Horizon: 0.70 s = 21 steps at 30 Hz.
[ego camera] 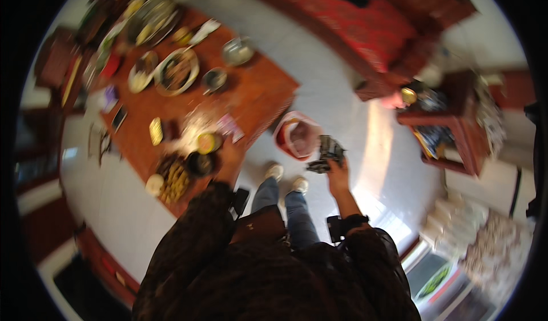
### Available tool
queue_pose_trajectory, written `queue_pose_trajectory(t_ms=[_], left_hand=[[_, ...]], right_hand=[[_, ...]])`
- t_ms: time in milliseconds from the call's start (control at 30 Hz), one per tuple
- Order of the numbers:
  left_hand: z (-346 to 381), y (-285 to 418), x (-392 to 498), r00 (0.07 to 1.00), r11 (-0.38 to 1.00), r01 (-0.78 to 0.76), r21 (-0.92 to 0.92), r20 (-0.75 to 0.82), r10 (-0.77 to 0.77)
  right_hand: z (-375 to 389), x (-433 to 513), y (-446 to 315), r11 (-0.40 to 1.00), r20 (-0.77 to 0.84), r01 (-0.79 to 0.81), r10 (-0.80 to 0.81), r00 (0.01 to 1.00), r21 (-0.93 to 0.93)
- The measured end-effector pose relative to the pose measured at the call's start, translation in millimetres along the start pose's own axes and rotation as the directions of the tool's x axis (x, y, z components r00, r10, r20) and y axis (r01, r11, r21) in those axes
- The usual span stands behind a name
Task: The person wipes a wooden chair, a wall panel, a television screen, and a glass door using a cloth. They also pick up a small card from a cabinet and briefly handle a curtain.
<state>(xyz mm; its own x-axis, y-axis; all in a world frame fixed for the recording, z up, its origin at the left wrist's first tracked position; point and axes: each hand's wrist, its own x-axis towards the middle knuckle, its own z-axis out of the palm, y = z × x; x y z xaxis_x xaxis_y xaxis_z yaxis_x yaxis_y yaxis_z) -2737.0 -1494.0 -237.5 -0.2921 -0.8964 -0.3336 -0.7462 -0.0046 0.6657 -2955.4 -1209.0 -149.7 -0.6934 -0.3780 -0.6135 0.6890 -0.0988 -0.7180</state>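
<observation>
My right hand (338,172) grips a dark patterned cloth (329,153), held up over the floor beside a pink-rimmed waste bin (316,129). My left hand (231,156) is at the near right edge of the wooden table (274,81), close to a yellow-rimmed jar (207,143) and a pink and white packet (230,126); blur hides whether it holds anything. Left of that hand stands a dark cup (200,164), with a heap of yellowish-brown food pieces (175,182) farther left.
Farther back on the table are a bowl of food (176,72), a metal mug (215,79), a glass lidded bowl (237,51) and a phone (119,118). A red-covered wooden bench (325,21) stands beyond, and a wooden side table (449,117) at right.
</observation>
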Motion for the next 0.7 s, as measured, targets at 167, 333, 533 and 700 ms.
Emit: queue_pose_trajectory(t_ms=[167,333,533,700], left_hand=[[6.8,122.8,-108.4,0.586,0.803,0.488,-0.343,0.811,-0.009],[9.2,215.7,-155.4,0.22,0.765,0.612,-0.198,0.973,0.076],[9.8,264.6,-185.5,0.288,0.733,0.345,-0.587,0.809,0.512],[-5.9,302.4,-224.2,0.116,0.65,0.515,-0.558,0.797,0.593]], right_hand=[[18.4,-38.5,-25.8,0.984,-0.073,0.075,-0.064,0.995,0.161],[41.3,-84.2,-64.0,0.862,0.007,0.181,-0.21,0.978,0.474],[32.3,-131.7,-95.9,0.94,-0.171,0.299,-0.271,0.947,0.167],[-4.5,-184.4,-120.3,0.86,-0.075,0.476,-0.495,0.866,-0.185]])
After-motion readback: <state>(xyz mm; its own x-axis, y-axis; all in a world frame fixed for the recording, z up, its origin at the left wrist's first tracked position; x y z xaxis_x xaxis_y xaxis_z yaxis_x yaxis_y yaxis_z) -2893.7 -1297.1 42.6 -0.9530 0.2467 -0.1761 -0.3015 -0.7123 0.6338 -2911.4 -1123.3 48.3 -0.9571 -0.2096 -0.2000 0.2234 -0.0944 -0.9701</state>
